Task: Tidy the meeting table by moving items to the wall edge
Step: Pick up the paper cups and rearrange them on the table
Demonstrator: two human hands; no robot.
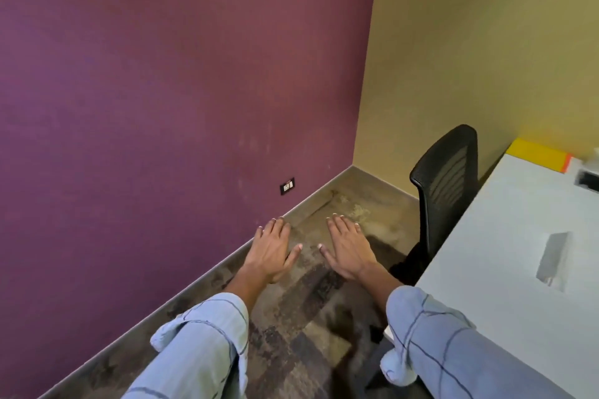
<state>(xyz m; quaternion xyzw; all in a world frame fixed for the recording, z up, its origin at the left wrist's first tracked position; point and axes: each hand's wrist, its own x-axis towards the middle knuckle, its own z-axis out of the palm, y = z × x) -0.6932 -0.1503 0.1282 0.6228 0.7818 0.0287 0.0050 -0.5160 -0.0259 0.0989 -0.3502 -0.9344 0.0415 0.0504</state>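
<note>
My left hand [273, 249] and my right hand [348, 248] are stretched out side by side over the carpet, palms down, fingers spread, holding nothing. Both are left of the white meeting table [499, 253], which fills the lower right. At the table's far end, by the yellow wall, lies a yellow and orange block [538, 154]. Beside it, at the frame's right edge, a white item with a dark opening [588, 176] is cut off. A grey rectangular panel [552, 261] sits in the tabletop.
A black mesh office chair [445, 185] stands at the table's left side near the room corner. The purple wall [162, 91] runs along the left with a black socket [287, 185] low down. Patterned carpet [291, 317] lies between that wall and the table.
</note>
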